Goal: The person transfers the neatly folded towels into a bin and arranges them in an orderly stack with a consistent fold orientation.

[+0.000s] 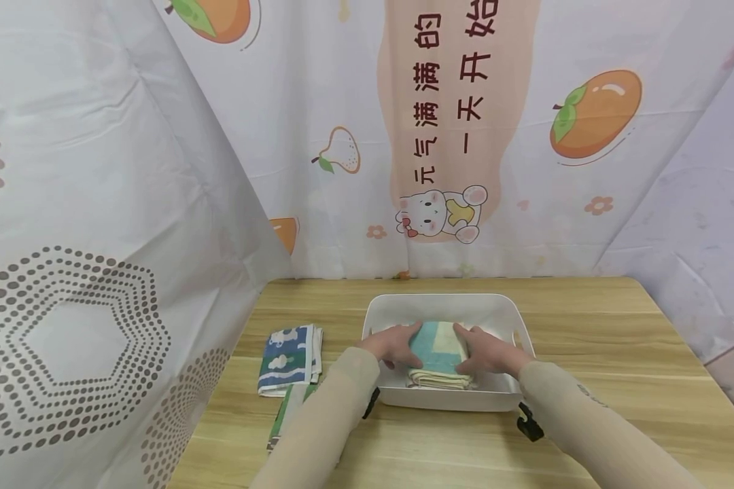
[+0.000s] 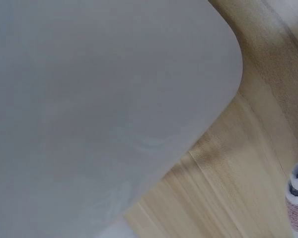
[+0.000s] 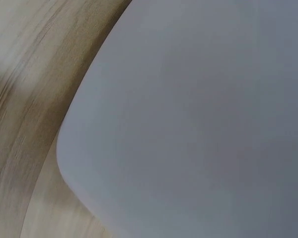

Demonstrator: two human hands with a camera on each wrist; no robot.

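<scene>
Evidently the teal-and-cream folded towel point(image 1: 437, 348) would handle as something light and soft, with enough nap not to slip and nothing fragile about it. It lies within the white tub point(image 1: 446, 402), near the middle; whether its underside rests on the floor there cannot be told. Several layers show along its near edge, so the stack could fan or sag if only the top were taken; the 2 sides, with fingertips low enough to catch every layer, look the sound place to hold it. The left hand point(image 1: 397, 345) and the right hand point(image 1: 488, 350) do roughly this, fingers bent against opposite sides, gripping the towel between them. Neither hand shows in the wrist views, which are mostly filled by the tub.

The tub stands on a wooden tabletop point(image 1: 599, 346) with pale, streaky grain. To its left lie a blue-and-white cloth point(image 1: 286, 360) and a green striped cloth point(image 1: 290, 407), the latter partly hidden by the left sleeve point(image 1: 324, 421). Behind hangs a white curtain point(image 1: 342, 224) printed with fruit and a cartoon figure; at left, a pale sheet point(image 1: 98, 176) carries dotted patterns.
</scene>
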